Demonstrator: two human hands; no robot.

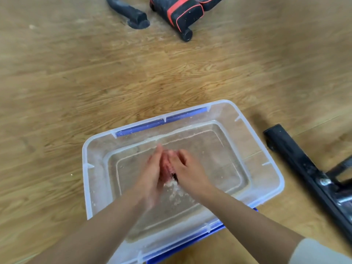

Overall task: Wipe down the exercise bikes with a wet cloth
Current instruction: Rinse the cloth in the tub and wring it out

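Note:
A pink wet cloth (166, 168) is bunched between my two hands over a clear plastic tub (270, 168) that holds shallow water. My left hand (152, 174) presses against the cloth's left side with its fingers fairly straight and blurred. From the right, my right hand (187, 168) curls its fingers round the cloth. Water drips and splashes just below the cloth. Most of the cloth is hidden between the palms.
The tub has blue latches (162, 121) and sits on a wooden floor (76, 82). A black bike base bar (304, 172) lies at the right. Black-and-red equipment (182, 12) and a black foot (133, 16) stand at the top.

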